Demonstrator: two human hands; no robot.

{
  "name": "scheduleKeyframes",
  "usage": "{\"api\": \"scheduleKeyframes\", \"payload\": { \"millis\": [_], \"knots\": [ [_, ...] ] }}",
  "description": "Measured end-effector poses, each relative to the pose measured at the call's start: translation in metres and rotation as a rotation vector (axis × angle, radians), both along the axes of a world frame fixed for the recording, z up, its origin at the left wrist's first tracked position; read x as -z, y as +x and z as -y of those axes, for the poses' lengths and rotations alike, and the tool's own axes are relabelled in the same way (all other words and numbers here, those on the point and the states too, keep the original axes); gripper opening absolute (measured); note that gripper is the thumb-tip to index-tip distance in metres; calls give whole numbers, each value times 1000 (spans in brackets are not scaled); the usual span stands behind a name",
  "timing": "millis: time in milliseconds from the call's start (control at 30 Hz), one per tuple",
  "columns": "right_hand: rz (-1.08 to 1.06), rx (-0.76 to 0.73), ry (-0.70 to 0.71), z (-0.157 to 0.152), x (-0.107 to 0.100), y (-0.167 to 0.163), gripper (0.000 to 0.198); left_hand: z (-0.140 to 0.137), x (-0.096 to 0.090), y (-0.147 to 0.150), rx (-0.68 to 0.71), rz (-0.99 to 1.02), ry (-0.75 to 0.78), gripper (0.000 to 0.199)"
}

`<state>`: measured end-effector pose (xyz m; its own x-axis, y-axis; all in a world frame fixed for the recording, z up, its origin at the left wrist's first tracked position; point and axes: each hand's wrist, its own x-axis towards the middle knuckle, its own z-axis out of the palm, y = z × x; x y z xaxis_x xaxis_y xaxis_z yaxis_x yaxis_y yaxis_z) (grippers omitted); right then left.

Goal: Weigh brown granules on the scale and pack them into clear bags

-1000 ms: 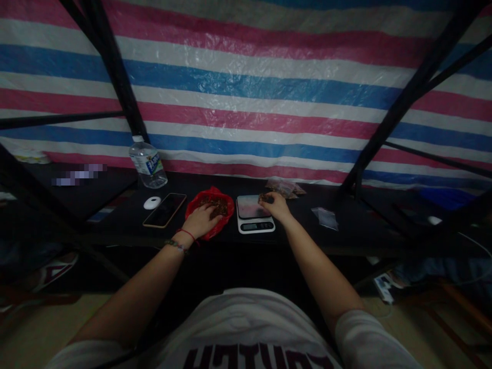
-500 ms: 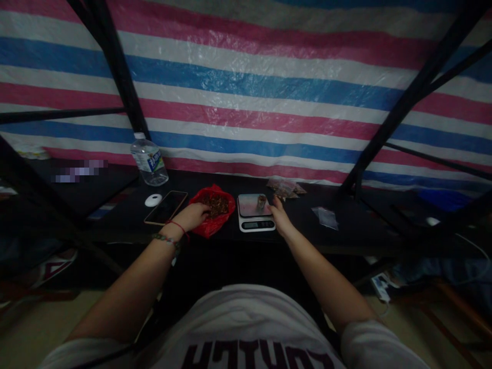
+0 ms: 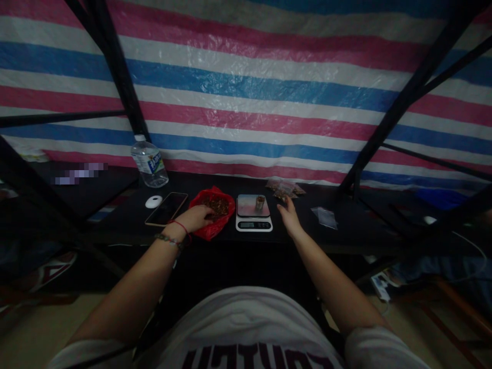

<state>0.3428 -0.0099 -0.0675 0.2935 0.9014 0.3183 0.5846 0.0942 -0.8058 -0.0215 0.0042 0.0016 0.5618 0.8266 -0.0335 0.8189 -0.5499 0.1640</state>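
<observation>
My left hand (image 3: 197, 218) reaches over the near left side of a red plastic bag (image 3: 210, 231) that lies opened out. Its fingers are apart, with the tips at the loose brown dried bits (image 3: 220, 205) inside; the fingertips are partly hidden. A white digital kitchen scale (image 3: 253, 225) with a metal plate stands right of the bag. On the plate is a small clear cup (image 3: 260, 203) with brown contents. My right hand (image 3: 289, 217) is open and holds nothing, just right of the scale and apart from it.
Behind my right hand lie clear bags of brown bits (image 3: 285, 188), and to its right some flat clear plastic bags (image 3: 325, 217). A phone (image 3: 166, 209), a white oval object (image 3: 154, 201) and a clear plastic bottle (image 3: 149, 163) are on the left. Dark metal posts (image 3: 123, 82) frame the table.
My right hand has moved right, away from the scale's edge. The scale now sits slightly further left in view. My left hand remains at the red bag, its fingers slightly shifted.
</observation>
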Motion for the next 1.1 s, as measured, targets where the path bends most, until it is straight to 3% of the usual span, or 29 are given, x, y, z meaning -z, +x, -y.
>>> {"api": "scheduleKeyframes", "payload": {
  "millis": [133,400,600,833,1100],
  "knots": [
    [0,52,-21,11,-5,15,73,-1,1,4,15,5,11,31],
    [96,108,-145,19,-7,27,41,-5,9,7,-50,73,148,32],
    [211,125,-233,22,-14,16,35,-8,14,2,27,35,40,39],
    [292,123,-304,26,-19,8,35,-7,4,8,-43,-14,-26,52],
    [366,110,-328,30,-23,3,35,-5,-7,25,-17,-61,-42,32]
  ]
}}
